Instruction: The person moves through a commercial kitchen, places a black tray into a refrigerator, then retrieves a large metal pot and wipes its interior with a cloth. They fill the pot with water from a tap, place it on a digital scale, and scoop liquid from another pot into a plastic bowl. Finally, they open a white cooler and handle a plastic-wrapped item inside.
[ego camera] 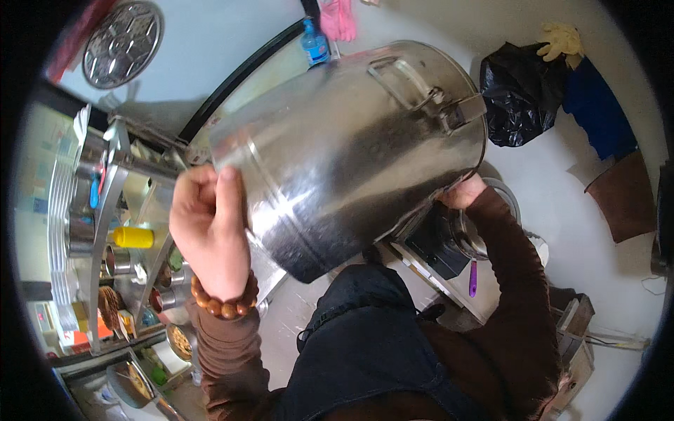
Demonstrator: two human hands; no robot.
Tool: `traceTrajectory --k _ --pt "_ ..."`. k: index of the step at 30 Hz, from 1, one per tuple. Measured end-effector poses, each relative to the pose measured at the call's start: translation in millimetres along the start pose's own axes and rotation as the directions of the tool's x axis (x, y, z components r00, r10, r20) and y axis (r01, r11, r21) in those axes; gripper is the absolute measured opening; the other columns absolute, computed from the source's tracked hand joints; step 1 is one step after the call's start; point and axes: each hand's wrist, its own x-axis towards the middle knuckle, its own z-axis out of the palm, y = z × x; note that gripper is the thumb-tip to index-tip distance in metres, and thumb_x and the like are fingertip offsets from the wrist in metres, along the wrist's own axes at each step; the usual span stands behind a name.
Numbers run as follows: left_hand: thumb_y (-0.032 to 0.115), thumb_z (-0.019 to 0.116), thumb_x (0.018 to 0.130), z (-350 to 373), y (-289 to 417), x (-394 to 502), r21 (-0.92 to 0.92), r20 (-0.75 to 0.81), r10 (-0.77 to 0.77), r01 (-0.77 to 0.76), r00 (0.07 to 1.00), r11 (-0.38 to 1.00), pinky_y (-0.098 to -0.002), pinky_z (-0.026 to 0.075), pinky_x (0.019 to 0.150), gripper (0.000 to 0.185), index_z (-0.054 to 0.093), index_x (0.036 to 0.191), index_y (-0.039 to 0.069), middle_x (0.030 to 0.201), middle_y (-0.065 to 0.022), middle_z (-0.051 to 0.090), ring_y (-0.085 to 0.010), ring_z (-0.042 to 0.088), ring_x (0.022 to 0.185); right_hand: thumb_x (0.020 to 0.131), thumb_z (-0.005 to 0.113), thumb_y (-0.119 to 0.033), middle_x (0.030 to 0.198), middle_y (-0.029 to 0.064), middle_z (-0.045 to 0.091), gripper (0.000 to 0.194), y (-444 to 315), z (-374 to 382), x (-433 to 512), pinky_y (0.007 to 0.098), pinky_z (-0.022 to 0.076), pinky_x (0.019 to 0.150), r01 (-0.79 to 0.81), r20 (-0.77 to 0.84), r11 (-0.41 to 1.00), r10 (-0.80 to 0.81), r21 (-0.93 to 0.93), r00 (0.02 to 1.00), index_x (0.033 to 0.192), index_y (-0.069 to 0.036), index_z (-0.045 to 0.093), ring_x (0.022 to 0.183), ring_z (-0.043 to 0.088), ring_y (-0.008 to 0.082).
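Observation:
A large stainless steel stockpot-like vessel is held up in front of me, tilted onto its side. My left hand grips the edge at its left end, thumb on the outside wall. A wooden bead bracelet circles that wrist. At the other end, my right hand grips the vessel's lower rim, its fingers partly hidden. A wire loop handle and a metal bracket are fixed to the wall near the right end. The inside of the vessel is out of sight.
On the left, metal shelving carries steel containers and a yellow squeeze bottle. Below my right forearm are a steel pot and a purple handle. A black plastic bag hangs at the right wall; a blue-capped bottle stands behind the vessel.

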Motion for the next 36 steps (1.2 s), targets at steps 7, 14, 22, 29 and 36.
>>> traceTrajectory --k 7,14,22,29,36 --pt "0.010 0.073 0.094 97 57 56 0.130 0.130 0.125 -0.142 0.984 0.981 -0.0197 0.039 0.054 0.018 0.062 0.095 -0.004 0.068 0.0004 0.062 -0.0019 0.049 0.060 0.091 0.062 -0.048 0.072 0.0103 0.053 0.049 -44 -40 33 0.0196 0.0436 0.039 0.070 -0.135 0.981 -0.046 0.180 0.990 0.092 0.001 0.058 0.052 0.050 0.0122" --pt "0.014 0.072 0.097 127 70 71 0.185 0.244 0.256 -0.304 0.936 0.935 -0.0165 0.034 0.055 0.020 0.064 0.100 -0.004 0.076 0.0017 0.065 -0.0003 0.048 0.064 0.096 0.057 -0.049 0.064 0.0042 0.046 0.050 -54 -41 28 0.0236 0.0459 0.041 0.078 -0.268 0.975 -0.021 0.206 0.963 0.080 -0.002 0.053 0.046 0.045 0.0076" --pt "0.013 0.071 0.097 125 72 70 0.210 0.217 0.251 -0.296 0.943 0.932 -0.0168 0.036 0.052 0.019 0.064 0.100 -0.004 0.075 0.0015 0.066 -0.0004 0.051 0.062 0.101 0.049 -0.045 0.075 0.0086 0.052 0.048 -84 -97 44 0.0385 0.0547 0.060 0.257 0.027 0.921 -0.260 -0.293 0.965 0.091 0.001 0.056 0.062 0.057 0.0213" --pt "0.009 0.071 0.083 66 23 58 0.241 -0.045 0.375 -0.355 0.926 0.904 -0.0399 0.048 0.057 0.015 0.061 0.086 -0.002 0.068 -0.0147 0.061 -0.0324 0.062 0.064 0.101 0.053 -0.037 0.088 0.0079 0.058 0.037 -112 -72 22 0.0377 0.0554 0.067 0.243 0.023 0.844 -0.265 -0.478 0.964 0.100 0.000 0.059 0.073 0.060 0.0211" --pt "0.012 0.064 0.100 -57 -58 -47 0.062 -0.257 -0.079 0.098 0.963 0.993 -0.0211 0.040 0.060 0.016 0.059 0.108 -0.001 0.073 0.0057 0.055 -0.0026 0.047 0.065 0.101 0.057 -0.028 0.100 0.0071 0.065 0.029 -52 54 13 0.0368 0.0562 0.074 0.235 0.016 0.683 -0.311 -0.692 0.950 0.109 -0.002 0.062 0.084 0.063 0.0210"
